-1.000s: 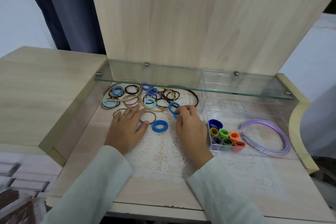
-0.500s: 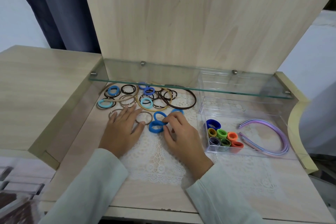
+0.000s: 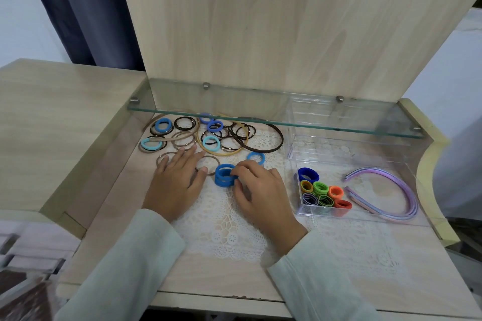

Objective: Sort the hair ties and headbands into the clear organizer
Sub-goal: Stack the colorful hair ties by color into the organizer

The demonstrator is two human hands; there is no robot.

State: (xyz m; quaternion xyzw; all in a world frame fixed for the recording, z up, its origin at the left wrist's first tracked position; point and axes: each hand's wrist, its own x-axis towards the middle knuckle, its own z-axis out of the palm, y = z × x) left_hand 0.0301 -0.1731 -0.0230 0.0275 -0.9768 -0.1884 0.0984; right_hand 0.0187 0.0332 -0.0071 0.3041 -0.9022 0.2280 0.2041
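The right hand [image 3: 260, 186], having drawn a second thick blue fabric hair tie onto the first, now pinches that stack [image 3: 224, 175] on the white lace mat [image 3: 229, 229], while the left hand [image 3: 177, 180] lies flat with fingers apart; transfer to the clear plastic organizer [image 3: 339, 161] at 3 o'clock is outstanding.

Before me a glass shelf [image 3: 260, 112] crossed the wooden panel [image 3: 287, 21]; a lace mat [image 3: 229, 229] covered my desk [image 3: 109, 242], beside a dark curtain [image 3: 86, 8].

The right hand [image 3: 257, 185] has come back from the pile [image 3: 208, 135], and its fingers [image 3: 238, 171] now pinch a stack of blue hair ties [image 3: 223, 174] where only 1 lay 1 second ago, leaving a lone blue hair tie [image 3: 256, 157] uncovered behind its knuckles.
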